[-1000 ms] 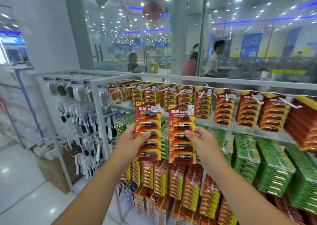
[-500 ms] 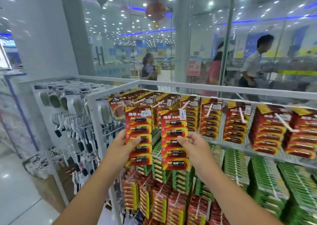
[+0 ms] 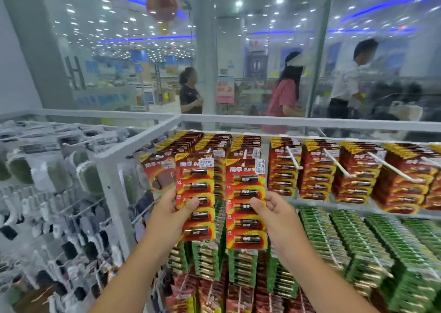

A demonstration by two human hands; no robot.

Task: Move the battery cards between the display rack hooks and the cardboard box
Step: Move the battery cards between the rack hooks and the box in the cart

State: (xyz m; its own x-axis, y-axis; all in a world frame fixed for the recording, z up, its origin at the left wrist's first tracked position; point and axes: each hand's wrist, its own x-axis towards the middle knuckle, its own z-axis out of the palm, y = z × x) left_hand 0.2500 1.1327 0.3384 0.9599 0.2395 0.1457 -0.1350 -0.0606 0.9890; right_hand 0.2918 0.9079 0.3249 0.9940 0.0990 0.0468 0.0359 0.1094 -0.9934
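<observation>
While each hand pinches one battery card by its side edge, thumb across the front, the left hand (image 3: 170, 213) holds the left card (image 3: 195, 196) and the right hand (image 3: 274, 211) holds the right card (image 3: 245, 204). Both cards stand upright, long axis vertical, hang holes uppermost, just in front of the top row of red cards (image 3: 284, 167). The white hooks (image 3: 292, 156) jut toward the person, nearest the right hand; full stacks crowd them. No cardboard box can be made out for certain.

The held battery cards (image 3: 245, 205) hide the display rack (image 3: 138, 143) hooks behind them; the leftward goods (image 3: 47, 169) blur.
</observation>
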